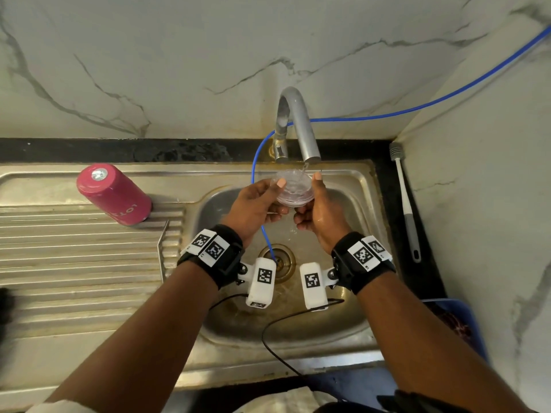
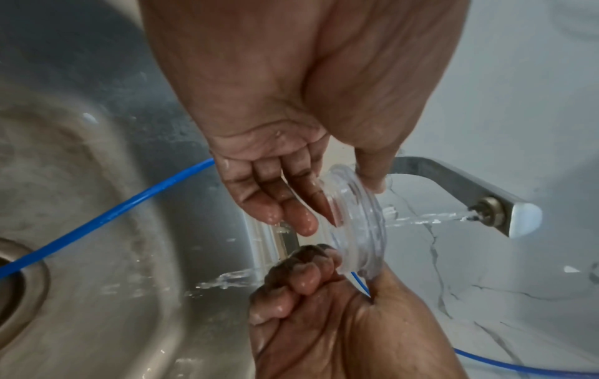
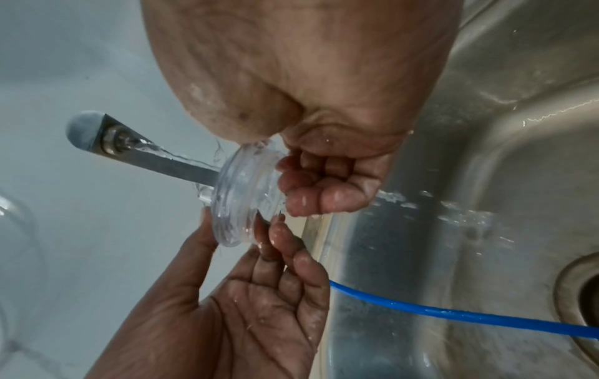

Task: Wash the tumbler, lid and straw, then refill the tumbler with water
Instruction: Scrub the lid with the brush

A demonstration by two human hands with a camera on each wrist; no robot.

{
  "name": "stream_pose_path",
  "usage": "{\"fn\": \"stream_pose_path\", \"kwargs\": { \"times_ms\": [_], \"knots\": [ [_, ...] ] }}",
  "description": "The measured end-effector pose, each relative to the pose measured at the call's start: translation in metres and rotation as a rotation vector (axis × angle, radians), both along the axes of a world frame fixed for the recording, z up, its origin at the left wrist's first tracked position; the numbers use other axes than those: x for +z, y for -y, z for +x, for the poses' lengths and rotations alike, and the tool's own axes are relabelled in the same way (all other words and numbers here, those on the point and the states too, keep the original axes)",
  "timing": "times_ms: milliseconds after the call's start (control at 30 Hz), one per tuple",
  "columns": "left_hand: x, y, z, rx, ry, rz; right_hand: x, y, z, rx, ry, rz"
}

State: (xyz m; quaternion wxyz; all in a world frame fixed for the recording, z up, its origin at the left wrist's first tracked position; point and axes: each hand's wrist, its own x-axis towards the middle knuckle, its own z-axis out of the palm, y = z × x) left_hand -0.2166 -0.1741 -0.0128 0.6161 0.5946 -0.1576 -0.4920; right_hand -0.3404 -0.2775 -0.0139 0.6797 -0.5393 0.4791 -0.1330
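Observation:
Both hands hold a clear plastic lid (image 1: 293,189) under the running faucet (image 1: 301,126), over the sink basin (image 1: 343,317). My left hand (image 1: 278,196) pinches its left rim, thumb on top and fingers underneath. My right hand (image 1: 310,198) grips the right rim with its thumb, fingers curled below. The wrist views show the lid (image 2: 356,225) (image 3: 243,197) edge-on with water hitting it. The pink tumbler (image 1: 114,193) stands upside down on the drainboard (image 1: 74,263) at left. A bent metal straw (image 1: 162,248) lies beside the basin's left edge.
A blue hose (image 1: 256,162) runs from the wall corner, behind the faucet, down into the drain (image 1: 281,260). A grey-and-white bottle brush (image 1: 405,204) lies on the dark counter at right. A blue container (image 1: 456,317) sits at the lower right. Marble walls enclose the back and right.

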Motion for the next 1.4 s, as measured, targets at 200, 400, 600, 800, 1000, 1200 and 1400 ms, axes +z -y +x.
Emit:
{"fn": "stream_pose_path", "kwargs": {
  "times_ms": [200,400,600,800,1000,1200,1400],
  "knots": [
    [0.008,0.01,-0.009,0.011,0.033,-0.044,0.0,0.003,-0.005,-0.068,-0.026,0.059],
    [0.009,0.018,-0.013,0.05,0.023,-0.066,0.014,0.007,-0.005,-0.02,-0.047,-0.041],
    [0.007,0.017,-0.007,0.052,0.175,-0.145,0.024,0.01,0.0,0.043,-0.013,-0.188],
    [0.006,0.014,0.001,-0.008,0.365,-0.164,0.022,0.005,0.004,-0.042,0.058,0.008],
    [-0.004,0.014,0.005,-0.035,0.383,-0.099,0.019,0.004,0.009,0.024,0.073,0.072],
    [0.009,0.016,-0.008,-0.08,0.074,-0.058,0.017,0.006,0.008,0.014,0.078,0.037],
    [0.011,0.022,-0.01,-0.067,0.002,-0.009,0.006,-0.002,0.008,0.056,0.057,-0.106]
  ]
}}
